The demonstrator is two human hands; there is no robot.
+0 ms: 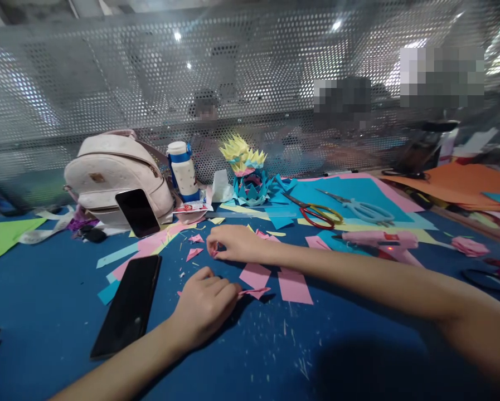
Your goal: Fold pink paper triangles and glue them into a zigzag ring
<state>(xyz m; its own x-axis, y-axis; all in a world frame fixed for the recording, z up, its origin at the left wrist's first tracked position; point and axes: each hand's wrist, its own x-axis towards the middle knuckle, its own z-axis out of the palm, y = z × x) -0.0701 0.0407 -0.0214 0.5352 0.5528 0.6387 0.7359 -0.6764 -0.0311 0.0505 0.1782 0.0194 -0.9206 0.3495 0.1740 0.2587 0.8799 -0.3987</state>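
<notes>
Fingers: left hand (210,306) curled round a folded pink paper strip (256,292), end out at 3 o'clock; right hand (235,245) bent at a small pink paper scrap (214,253), pinching or not I cannot tell | Risk: pink plastic glue gun (375,239), 3 o'clock of right hand, near that forearm (308,262); I judge drifting into its nozzle (338,236), if hot, could burn.

The strip (258,291) in the left hand (209,307) was pink. Beyond this grip, the bottle (183,176) was cream and blue with spots, the scissors (306,206) had red and yellow handles, and the table (183,370) below was blue.
</notes>
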